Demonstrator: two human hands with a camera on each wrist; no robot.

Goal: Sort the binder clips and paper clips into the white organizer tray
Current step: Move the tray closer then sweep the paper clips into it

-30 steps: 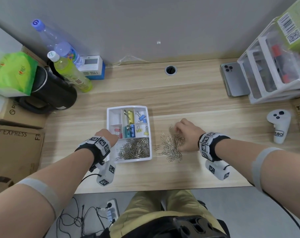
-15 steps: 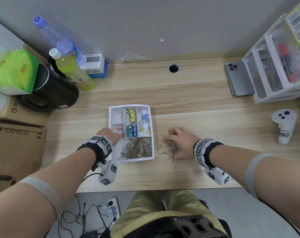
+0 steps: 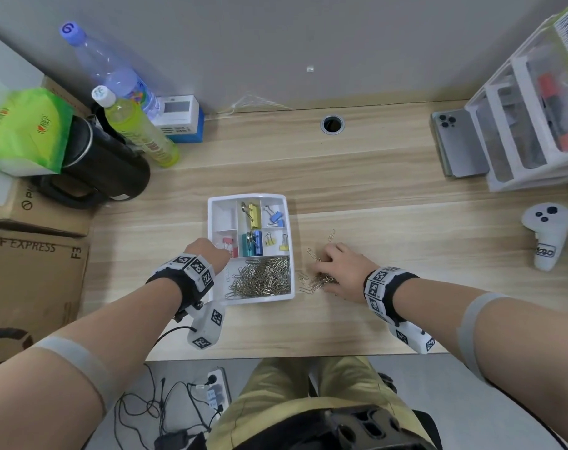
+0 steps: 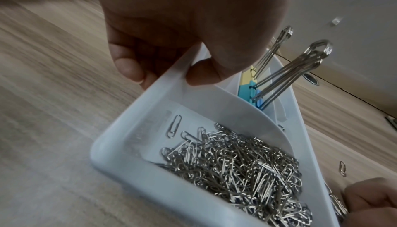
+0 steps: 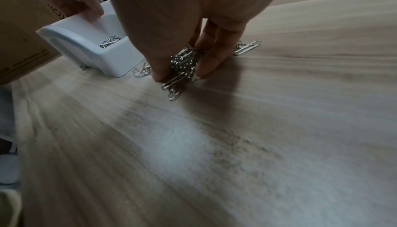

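Just right of the white organizer tray (image 3: 290, 254), right hand (image 3: 342, 271) pinched a paper clip bunch (image 5: 184, 64); left hand (image 3: 208, 254) gripped the tray's left wall.

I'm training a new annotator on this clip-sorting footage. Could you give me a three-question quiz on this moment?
1. True or false: the left hand grips the white organizer tray by its wall.
2. What is the right hand pinching? A) a blue binder clip B) a bunch of paper clips C) the phone
3. Fill in: the tray's largest compartment holds ____.

Key: 1 true; 2 B; 3 paper clips
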